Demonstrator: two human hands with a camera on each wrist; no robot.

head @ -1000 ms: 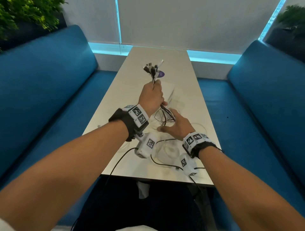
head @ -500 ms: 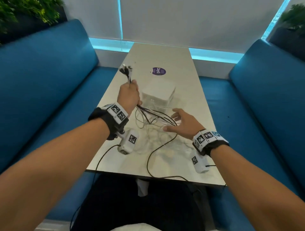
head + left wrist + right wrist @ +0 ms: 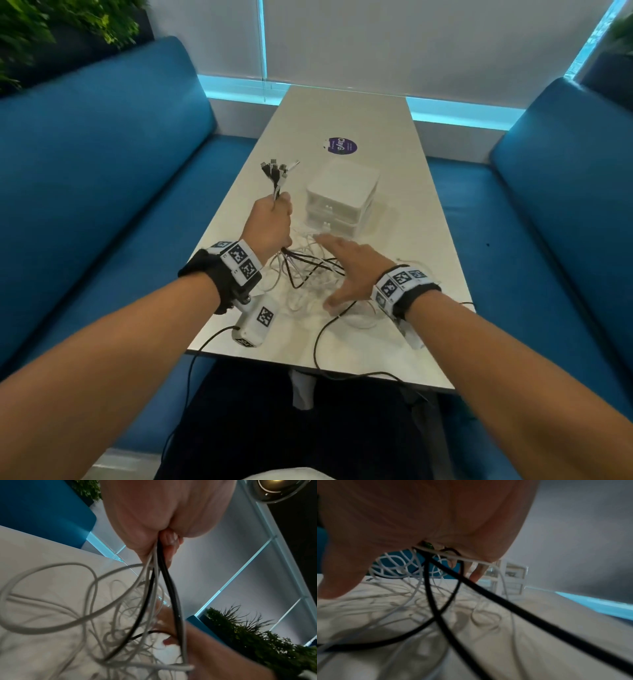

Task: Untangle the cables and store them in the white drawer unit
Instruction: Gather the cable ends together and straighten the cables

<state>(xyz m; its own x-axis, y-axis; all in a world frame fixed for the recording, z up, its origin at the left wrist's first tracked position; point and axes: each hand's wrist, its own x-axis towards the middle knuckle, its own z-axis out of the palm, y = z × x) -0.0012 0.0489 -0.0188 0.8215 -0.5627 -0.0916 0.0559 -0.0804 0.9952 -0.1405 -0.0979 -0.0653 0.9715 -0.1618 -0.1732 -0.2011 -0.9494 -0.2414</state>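
Observation:
My left hand grips a bunch of black and white cables in a fist above the table, plug ends fanning out over the knuckles. From the fist the cables hang down into a loose tangle on the tabletop. My right hand lies flat with straight fingers on that tangle, just in front of the white drawer unit. The unit's two drawers look closed. In the right wrist view black cables run under the palm and the drawer unit stands beyond the fingertips.
The long pale table runs between two blue benches. A purple round sticker sits behind the drawer unit. One black cable trails over the near table edge. Plants stand at the far left.
My left hand swung left with the cable bunch, then came back toward the middle and lower. My right hand stayed spread on the tangle, sliding slightly forward toward the drawer unit.

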